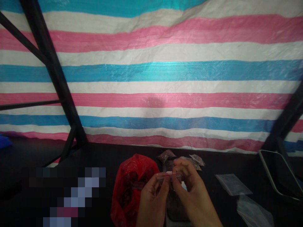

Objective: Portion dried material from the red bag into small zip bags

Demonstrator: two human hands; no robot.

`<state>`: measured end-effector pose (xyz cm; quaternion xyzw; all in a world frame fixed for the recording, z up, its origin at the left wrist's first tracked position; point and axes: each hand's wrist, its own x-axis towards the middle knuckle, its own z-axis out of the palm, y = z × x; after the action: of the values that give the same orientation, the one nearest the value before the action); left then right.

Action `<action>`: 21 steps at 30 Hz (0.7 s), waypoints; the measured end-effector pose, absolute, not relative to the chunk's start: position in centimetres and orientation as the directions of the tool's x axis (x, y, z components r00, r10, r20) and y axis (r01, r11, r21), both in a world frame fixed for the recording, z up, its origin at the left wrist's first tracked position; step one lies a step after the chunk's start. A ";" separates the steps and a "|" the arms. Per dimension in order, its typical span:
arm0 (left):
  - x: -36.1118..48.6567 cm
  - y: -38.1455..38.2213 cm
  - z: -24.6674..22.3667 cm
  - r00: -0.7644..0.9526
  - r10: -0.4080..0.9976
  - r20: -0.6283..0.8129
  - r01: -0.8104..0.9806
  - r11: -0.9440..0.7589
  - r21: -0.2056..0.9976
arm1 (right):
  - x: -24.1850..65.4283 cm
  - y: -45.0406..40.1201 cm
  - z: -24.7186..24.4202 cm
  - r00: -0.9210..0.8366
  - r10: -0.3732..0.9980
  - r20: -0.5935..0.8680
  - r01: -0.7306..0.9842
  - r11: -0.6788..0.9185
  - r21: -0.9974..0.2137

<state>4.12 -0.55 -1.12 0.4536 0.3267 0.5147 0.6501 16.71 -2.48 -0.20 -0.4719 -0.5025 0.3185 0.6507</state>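
Both hands meet above the black table, pinching the top edge of a small clear zip-lock bag (162,176) with a reddish strip along it. My left hand (151,200) has thumb and fingers closed on the left part of that edge. Fingers of my right hand (193,186) are closed on its right part. What the bag holds is hidden by the hands. Just left stands an open red plastic bag (139,160) with small dark pieces inside. Beneath the hands lies a dark flat object (176,209), partly covered; its kind is unclear.
Several small filled clear bags (167,155) lie behind the hands. To the right are flat zip-lock bags (234,183) and a phone-like dark slab (281,173). Black metal posts (61,91) stand before a striped plastic sheet (165,71). The lower left is pixelated.
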 end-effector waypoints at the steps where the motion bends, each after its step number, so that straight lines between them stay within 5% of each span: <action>1: 4.1 -0.6 -1.1 0.260 0.965 0.044 -0.376 0.059 0.925 | 16.8 -2.5 -0.3 0.278 0.894 0.351 0.053 0.350 -0.935; 21: 4.1 -0.5 -2.3 0.235 0.972 0.030 -0.242 0.028 0.970 | 19.2 -3.2 1.5 0.207 0.946 0.251 -0.053 0.267 -0.962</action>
<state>4.15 -0.52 -2.34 0.4911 0.3714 0.4947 0.6133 19.21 -3.21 1.49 -0.4566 -0.4886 0.3973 0.6285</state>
